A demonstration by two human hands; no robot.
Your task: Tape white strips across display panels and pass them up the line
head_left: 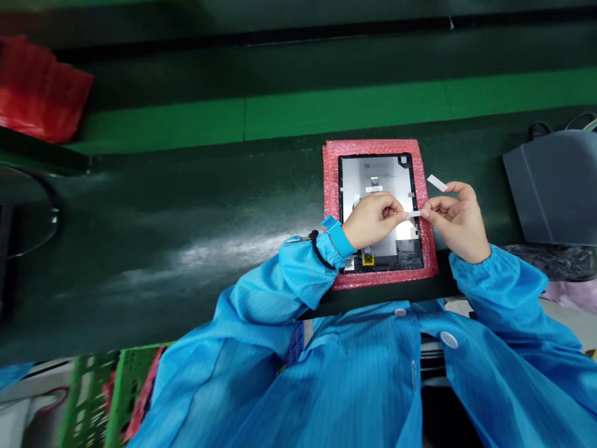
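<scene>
A tablet screen panel (382,249), its silvery back facing up inside a black frame, lies on a pink bubble-wrap bag (373,148). Over its right side, a small white strip (413,214) is stretched between both hands. My left hand (375,218) reaches across the panel and pinches the strip's left end. At the panel's right edge, my right hand (459,221) pinches the other end between thumb and a finger. A second white strip (436,182) sticks to the tip of another right-hand finger. The left wrist wears a blue strap (338,236).
The panel rests on a dark green bench (186,236). A grey box-shaped device (553,186) with cables stands at the right, black plastic wrap (555,260) beside it. Red plastic bags (41,90) are at the far left. A green crate (116,398) sits below the bench's front edge.
</scene>
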